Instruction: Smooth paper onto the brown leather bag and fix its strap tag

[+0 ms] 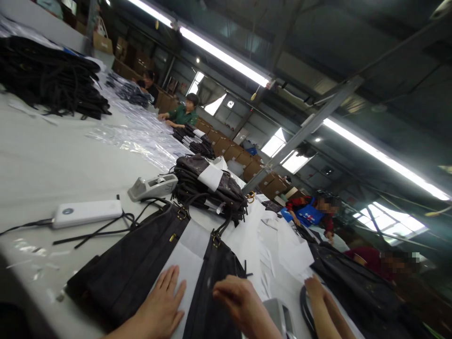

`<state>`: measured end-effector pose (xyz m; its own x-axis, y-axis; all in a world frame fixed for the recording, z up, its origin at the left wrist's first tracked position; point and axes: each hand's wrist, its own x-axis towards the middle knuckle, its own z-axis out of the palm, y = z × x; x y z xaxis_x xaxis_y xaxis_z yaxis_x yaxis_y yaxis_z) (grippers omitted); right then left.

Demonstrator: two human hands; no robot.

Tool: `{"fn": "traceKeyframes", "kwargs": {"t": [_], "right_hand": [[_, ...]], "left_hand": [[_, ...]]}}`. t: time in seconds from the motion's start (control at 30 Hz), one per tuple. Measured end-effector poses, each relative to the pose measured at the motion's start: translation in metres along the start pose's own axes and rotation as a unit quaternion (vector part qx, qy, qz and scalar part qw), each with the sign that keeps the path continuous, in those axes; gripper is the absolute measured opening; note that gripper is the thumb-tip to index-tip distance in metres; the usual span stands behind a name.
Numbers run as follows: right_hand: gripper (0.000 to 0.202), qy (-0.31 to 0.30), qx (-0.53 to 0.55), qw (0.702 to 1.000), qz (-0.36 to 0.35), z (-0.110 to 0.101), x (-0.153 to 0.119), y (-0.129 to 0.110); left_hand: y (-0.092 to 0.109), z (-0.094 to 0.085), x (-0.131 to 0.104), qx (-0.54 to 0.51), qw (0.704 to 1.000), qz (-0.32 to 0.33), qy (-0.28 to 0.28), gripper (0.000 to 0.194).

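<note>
Left hand: fingers straight, slightly spread, pressed flat on white paper wrapped round black bag. Right hand: fingers curled, resting on bag's dark side just right of paper; pinch cannot tell. Bag lies flat on grey table, near edge. Beyond: power bank, tape dispenser, bag stack. Co-worker's hand at right.

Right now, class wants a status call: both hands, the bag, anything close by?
Left hand flat on white paper across dark bag. Right hand curled on same bag. Another person's hand at right; tape dispenser beyond.
</note>
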<state>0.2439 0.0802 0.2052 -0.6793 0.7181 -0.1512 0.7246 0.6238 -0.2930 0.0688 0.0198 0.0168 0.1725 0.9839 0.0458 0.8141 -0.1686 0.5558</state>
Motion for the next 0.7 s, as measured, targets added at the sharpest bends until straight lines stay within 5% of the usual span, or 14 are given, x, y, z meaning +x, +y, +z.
{"fn": "traceKeyframes", "kwargs": {"t": [0.1,0.23,0.43,0.7], "right_hand": [[0.016,-0.102,-0.004,0.993,-0.056,-0.018,0.061,-0.022],[0.019,-0.199,-0.088,0.973,-0.072,-0.014,0.117,-0.024],[0.026,-0.198,-0.191,0.959,-0.064,0.020,0.180,-0.014],[0.007,-0.133,-0.203,0.970,-0.018,0.076,0.231,0.001]], "left_hand": [[0.000,-0.004,0.003,-0.012,1.000,-0.001,-0.016,0.063],[0.001,-0.014,0.007,-0.023,0.998,-0.008,-0.050,0.064],[-0.002,-0.019,0.014,-0.045,0.996,0.000,-0.075,0.059],[-0.033,0.048,0.024,-0.045,0.998,0.044,-0.031,0.054]]}}
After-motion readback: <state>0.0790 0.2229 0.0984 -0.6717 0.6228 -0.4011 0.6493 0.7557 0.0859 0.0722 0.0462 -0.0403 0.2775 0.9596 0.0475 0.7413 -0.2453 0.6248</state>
